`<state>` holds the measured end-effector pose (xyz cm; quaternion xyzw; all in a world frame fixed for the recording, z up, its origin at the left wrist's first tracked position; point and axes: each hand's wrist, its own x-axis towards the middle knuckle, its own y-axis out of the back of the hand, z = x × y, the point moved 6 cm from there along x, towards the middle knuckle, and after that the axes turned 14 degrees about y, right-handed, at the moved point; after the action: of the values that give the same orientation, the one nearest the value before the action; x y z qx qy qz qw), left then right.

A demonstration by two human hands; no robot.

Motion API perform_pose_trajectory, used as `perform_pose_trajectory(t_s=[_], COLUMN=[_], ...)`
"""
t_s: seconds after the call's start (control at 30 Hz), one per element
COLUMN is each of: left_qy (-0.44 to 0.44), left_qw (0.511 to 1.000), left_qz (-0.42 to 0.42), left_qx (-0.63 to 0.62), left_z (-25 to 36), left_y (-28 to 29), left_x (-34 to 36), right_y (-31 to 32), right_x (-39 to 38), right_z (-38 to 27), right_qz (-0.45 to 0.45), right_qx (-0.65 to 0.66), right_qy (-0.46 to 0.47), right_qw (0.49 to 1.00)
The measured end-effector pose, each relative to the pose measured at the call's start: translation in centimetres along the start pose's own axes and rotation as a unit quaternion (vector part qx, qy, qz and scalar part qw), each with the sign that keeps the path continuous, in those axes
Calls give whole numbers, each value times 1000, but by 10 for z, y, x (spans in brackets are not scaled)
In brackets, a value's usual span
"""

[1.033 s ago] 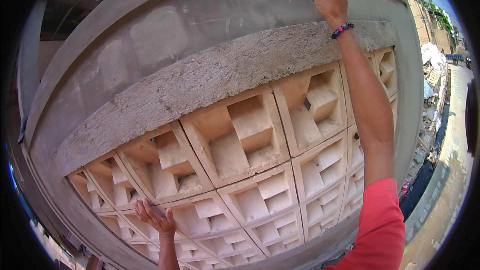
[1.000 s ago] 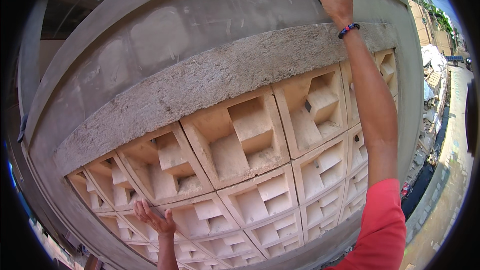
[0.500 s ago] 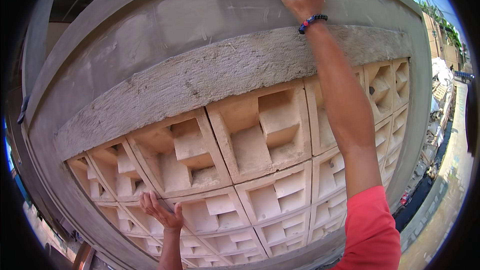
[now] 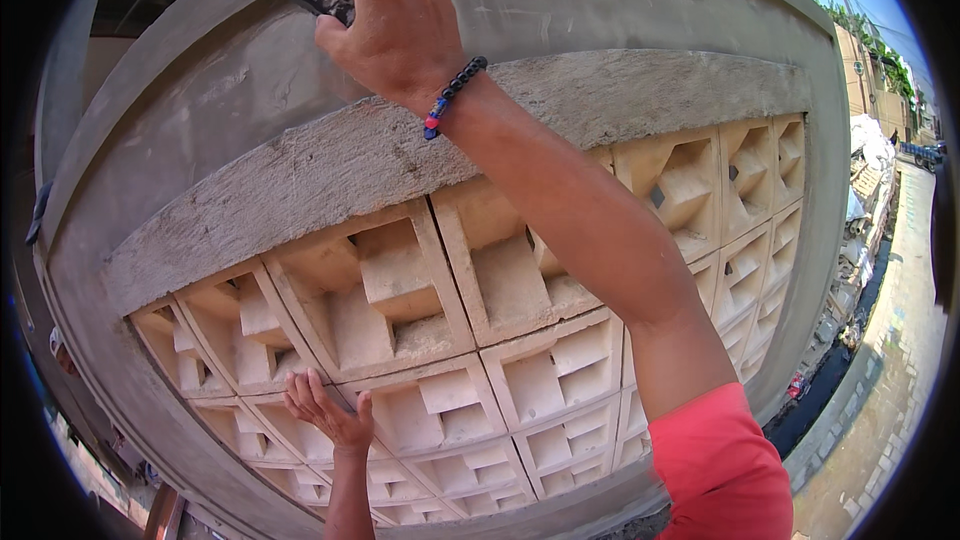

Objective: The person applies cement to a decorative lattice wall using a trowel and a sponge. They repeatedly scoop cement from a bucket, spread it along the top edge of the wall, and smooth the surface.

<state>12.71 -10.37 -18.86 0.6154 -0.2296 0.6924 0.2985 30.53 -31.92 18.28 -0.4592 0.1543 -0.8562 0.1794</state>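
2 bare hands are up at a wall of patterned, sand-coloured breeze blocks (image 4: 405,285). Overhead, the right hand (image 4: 400,35) has its fingers curled and spread over the back of a flat, black hand float (image 4: 340,4) smeared with grey, the thumb closed along its lower edge; that grip probably spreads pressure over the float's face. The float sits by the raised moulding (image 4: 200,35) at the top of the smooth grey render (image 4: 610,15), above the rough concrete band (image 4: 300,170); whether its whole face touches is hidden. Well below, the left hand (image 4: 335,418) has its fingers loosely parted and thumb apart, fingertips on the ledge between 2 rows of blocks, seemingly gripping nothing; it likely braces the body while the right arm stretches up. A beaded bracelet (image 4: 453,95) circles the right wrist.
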Motion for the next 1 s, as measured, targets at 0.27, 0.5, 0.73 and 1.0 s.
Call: perform_pose_trajectory(t_s=[0.27, 0.5, 0.73, 1.0], left_qy=[5, 13, 22, 11], left_qw=[1000, 1000, 1000, 1000], left_qz=[8, -5, 2, 4], left_qx=[-14, -2, -16, 0], left_z=[4, -4, -1, 1], left_y=[1, 0, 1, 0], left_x=[-1, -5, -4, -2], right_y=[144, 78, 170, 82], right_x=[11, 17, 15, 22], right_z=[159, 139, 262, 172], right_qz=[-3, -100, -120, -119], right_qx=[-181, -221, -310, -241], right_qy=[-80, -8, -104, -42], right_qw=[980, 970, 937, 962])
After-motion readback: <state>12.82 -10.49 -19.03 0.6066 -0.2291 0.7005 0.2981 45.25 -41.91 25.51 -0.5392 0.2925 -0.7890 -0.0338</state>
